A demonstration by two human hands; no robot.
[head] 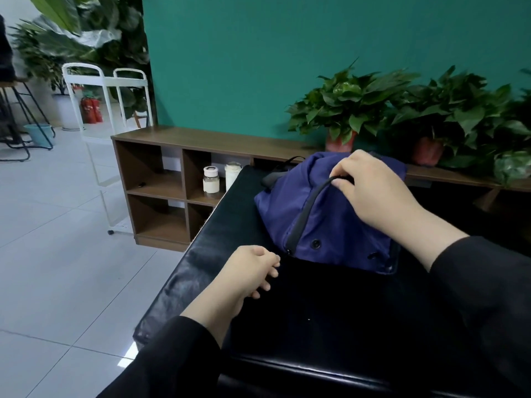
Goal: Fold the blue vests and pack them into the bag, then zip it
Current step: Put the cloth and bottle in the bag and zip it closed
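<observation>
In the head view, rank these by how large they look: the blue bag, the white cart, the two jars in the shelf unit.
1. Blue bag, though nearness inflates it.
2. White cart, farther away.
3. The two jars look alike; not ranked.

Bare black surface (330, 305) lies open before the bag (330, 222); shelf unit (161, 179) and potted plants (353, 104) crowd behind.

Soft daylight (from left); edges warped, blurred.
</observation>
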